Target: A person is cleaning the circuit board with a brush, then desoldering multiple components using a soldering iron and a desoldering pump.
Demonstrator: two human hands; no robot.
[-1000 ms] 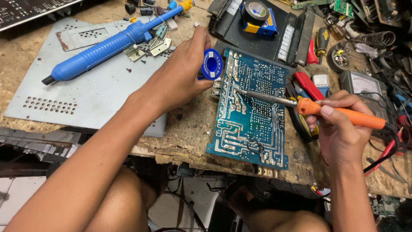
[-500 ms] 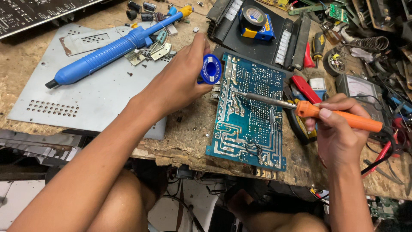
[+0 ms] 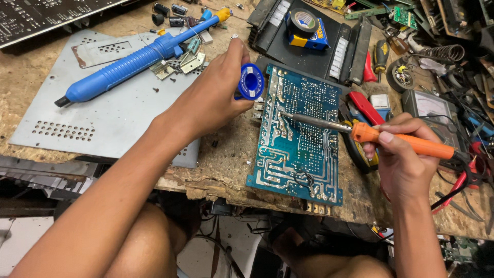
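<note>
A blue-green circuit board (image 3: 298, 149) lies solder side up on the worn wooden bench. My left hand (image 3: 213, 95) grips a small blue spool of solder wire (image 3: 251, 81) at the board's upper left corner. My right hand (image 3: 401, 159) holds an orange-handled soldering iron (image 3: 401, 141) like a pen. Its metal tip (image 3: 288, 116) rests on the upper left part of the board, just below the spool.
A blue desoldering pump (image 3: 134, 59) lies on a grey metal panel (image 3: 103, 123) at left, with small brackets and screws beside it. A black tray (image 3: 309, 46) holds a tape roll at the back. Pliers, a meter and cables crowd the right side.
Both hands have kept their grip and place over the board. The iron's tip and the spool have barely shifted.
</note>
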